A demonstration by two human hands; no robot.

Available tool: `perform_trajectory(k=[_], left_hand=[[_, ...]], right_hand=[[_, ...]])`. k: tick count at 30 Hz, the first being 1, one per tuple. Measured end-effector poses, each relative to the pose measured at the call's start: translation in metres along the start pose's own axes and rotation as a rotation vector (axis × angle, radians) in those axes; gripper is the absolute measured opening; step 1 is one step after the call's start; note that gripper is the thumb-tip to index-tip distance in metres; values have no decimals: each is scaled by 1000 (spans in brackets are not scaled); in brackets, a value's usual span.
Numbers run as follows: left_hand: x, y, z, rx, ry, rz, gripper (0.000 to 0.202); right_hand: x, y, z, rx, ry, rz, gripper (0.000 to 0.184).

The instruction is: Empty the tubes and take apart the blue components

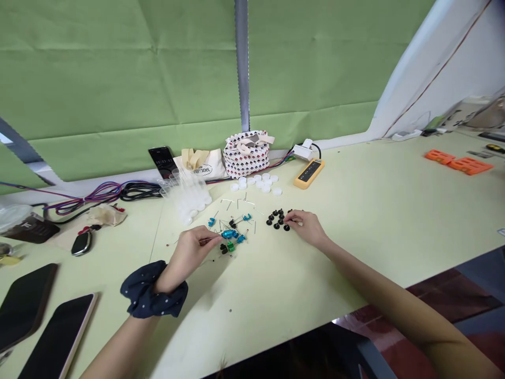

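Where the left hand (194,246), left of centre in the frame, pinches a thin rod (212,239) leading toward a blue part (228,235) near the centre, the rod is probably light, stiff and slippery, best held near one end; the blue part, seemingly hard plastic, suits a grip on its sides. Right of centre, the right hand (308,227) bends over small black pieces (276,226); whether it grips one cannot be told.

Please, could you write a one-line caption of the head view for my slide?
Left hand holding a blue piece, right hand at small black pieces, over a pale table.
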State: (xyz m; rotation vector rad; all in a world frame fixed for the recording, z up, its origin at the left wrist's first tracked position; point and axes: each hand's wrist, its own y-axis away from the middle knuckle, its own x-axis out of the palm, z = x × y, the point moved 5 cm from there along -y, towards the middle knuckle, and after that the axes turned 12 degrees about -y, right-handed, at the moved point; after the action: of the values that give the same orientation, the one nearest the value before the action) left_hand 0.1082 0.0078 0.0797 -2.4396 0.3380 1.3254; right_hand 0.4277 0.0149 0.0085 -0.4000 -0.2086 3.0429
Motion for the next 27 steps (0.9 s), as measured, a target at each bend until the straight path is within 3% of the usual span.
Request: perform_trajectory(k=[3,6,10,13,16,22,27], left_hand=[[-10,-1,6,-81,134,-39,29],[-18,-1,11,-166,258,-62,29],[-23,0,14,-186,258,-111,29],[-24,-1,13,-159,170,-165,25],[-25,-3,6,-83,223,-208,23],[-9,-4,5,-183,655,1,24],[5,-6,13,-250,850,-11,30]], right_hand=[[1,7,-7,-22,46,-35,12],[3,13,-2,-137,152,-91,15],[14,12,13,-346,510,-164,24],[36,2,17,-418,803,-36,32],[53,-12,13,-438,921,111,31],[47,-35,-2,-385,921,140,26],[34,-42,1,-370,971,92,24]])
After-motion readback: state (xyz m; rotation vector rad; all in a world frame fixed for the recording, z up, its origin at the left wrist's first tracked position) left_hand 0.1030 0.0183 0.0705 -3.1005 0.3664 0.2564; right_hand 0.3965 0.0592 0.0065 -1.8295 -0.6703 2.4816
